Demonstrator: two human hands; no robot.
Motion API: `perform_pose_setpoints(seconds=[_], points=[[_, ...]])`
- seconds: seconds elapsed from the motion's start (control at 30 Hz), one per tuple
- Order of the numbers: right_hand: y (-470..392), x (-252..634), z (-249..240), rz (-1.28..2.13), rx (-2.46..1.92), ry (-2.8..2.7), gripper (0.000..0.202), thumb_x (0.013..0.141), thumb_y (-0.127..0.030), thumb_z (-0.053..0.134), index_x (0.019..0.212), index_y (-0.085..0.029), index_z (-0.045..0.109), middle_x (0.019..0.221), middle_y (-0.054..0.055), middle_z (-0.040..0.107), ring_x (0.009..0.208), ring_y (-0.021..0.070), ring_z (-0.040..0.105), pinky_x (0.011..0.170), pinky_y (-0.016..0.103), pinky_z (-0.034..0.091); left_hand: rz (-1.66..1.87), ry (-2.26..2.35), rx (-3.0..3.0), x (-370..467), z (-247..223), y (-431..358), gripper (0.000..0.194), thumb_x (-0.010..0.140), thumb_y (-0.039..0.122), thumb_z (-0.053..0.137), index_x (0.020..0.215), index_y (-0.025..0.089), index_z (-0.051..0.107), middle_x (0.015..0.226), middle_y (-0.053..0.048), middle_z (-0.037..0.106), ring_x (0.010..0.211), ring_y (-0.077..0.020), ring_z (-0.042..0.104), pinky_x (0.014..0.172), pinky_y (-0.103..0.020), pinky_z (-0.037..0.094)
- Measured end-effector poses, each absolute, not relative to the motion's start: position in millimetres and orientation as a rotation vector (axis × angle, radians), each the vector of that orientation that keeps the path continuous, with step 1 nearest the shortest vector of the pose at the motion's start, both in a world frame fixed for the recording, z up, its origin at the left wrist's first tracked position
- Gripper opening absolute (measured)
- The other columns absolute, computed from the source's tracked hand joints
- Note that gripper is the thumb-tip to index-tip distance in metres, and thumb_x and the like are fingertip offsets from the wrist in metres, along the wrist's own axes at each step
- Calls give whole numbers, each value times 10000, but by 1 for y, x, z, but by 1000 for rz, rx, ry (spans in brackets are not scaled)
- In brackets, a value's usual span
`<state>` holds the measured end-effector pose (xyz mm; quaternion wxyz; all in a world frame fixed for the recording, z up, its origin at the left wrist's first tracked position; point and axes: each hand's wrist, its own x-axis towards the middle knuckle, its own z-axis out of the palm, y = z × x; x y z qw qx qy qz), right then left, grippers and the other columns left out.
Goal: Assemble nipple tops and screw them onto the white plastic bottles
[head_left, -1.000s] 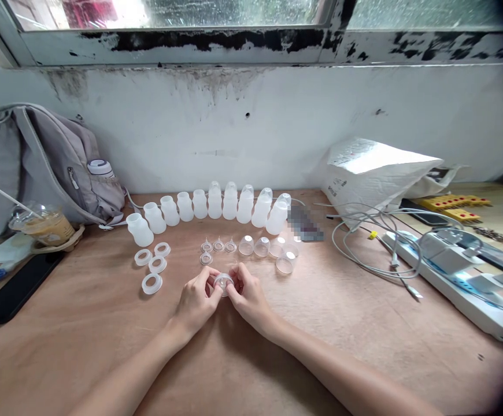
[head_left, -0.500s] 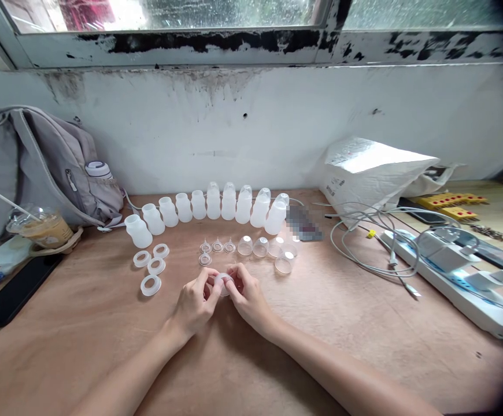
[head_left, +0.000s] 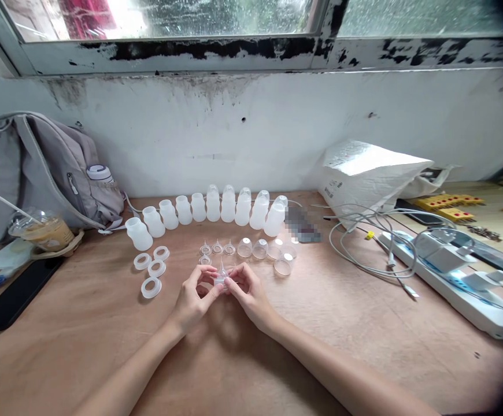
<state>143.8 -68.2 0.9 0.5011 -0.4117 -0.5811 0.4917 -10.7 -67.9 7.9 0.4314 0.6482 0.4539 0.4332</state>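
Observation:
Between my left hand (head_left: pixel 196 293) and my right hand (head_left: pixel 246 288) is a clear bottle nipple (head_left: pixel 222 274) with a pale ring around its base, its tip pointing up. Both hands pinch it from the sides with thumbs and fingers, just above the table. Just beyond my fingers lie several loose nipples (head_left: pixel 217 248). To their right sit several clear domed caps (head_left: pixel 260 249). White collar rings (head_left: pixel 151 287) rest left of my left hand. Behind everything, small frosted bottles (head_left: pixel 169 214) stand in an arc; those on the right wear clear caps (head_left: pixel 245 195).
A grey backpack (head_left: pixel 47 167), an iced drink cup (head_left: pixel 45 230) and a black phone (head_left: pixel 15 297) occupy the left. On the right are a white plastic bag (head_left: pixel 364 173), looped cables (head_left: pixel 336 242) and a power strip (head_left: pixel 433 271) with plugs. A wall (head_left: pixel 169 133) rises behind the table.
The piece in my hands has turned, so the nipple's tip now shows upright above the ring. My fingers have shifted slightly around it. The view has tilted up a little.

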Motion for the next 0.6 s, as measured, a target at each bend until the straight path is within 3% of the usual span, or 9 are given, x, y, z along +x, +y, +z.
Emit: perform_pose_setpoints(seconds=[0.17,0.43,0.6], points=[[-66,145,-1,1236,-941,-1420,307,764,-286,603,1030,-211,470,984,54,572,873,168,594,787,327,500,1055,1150,1682,-12,14,-69,236,801,317,526,988,173,535,978,-72,597,869,-177,601,687,-260,514],[-70,144,2,1204,-862,-1575,172,780,-276,575,919,-202,507,951,46,567,885,170,588,781,323,513,1098,1158,1557,-10,6,-65,264,805,379,513,954,164,547,949,-65,597,831,-181,622,672,-280,537],[-71,144,6,951,-956,-1678,144,798,-290,550,902,-191,531,876,50,577,805,169,571,734,322,493,1013,1014,1655,-11,12,-66,316,847,381,444,1059,159,521,1047,-92,598,965,-204,586,821,-317,486]])
